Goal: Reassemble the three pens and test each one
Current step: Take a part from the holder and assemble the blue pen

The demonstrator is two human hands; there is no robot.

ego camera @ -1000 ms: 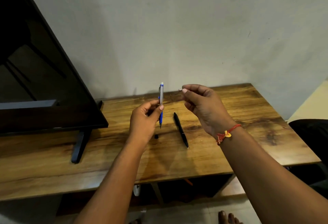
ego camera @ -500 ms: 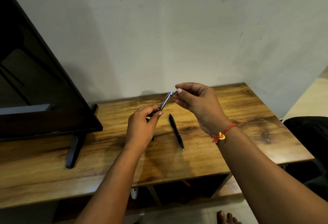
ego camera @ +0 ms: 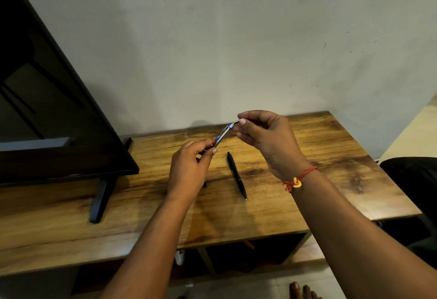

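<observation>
The slim silver pen barrel with blue rings [ego camera: 221, 137] is gripped at its lower end by the left hand [ego camera: 189, 171], thumb and curled fingers closed round it, so that it is held tilted up and to the right above the surface. At its upper end a small silvery metal end piece [ego camera: 236, 122] is pinched between thumb and forefinger of the right hand [ego camera: 267, 137]. The piece is touching the barrel's mouth; whether it is fully seated cannot be told.

The step in hand is judged to be the fitting of this piece. It is probably done best if the barrel is held still by the left hand and all turning is left to the right. The piece should be lined up along the barrel's axis before any force is applied. If resistance is felt early, it should be backed off and started again, as so small a part is easily dropped.

A slender black pen [ego camera: 237, 175] lies flat on the brown wooden surface [ego camera: 331, 156] below the hands, untouched. A small black part [ego camera: 205, 185] is half hidden beside the left hand. No third pen is seen.
</observation>
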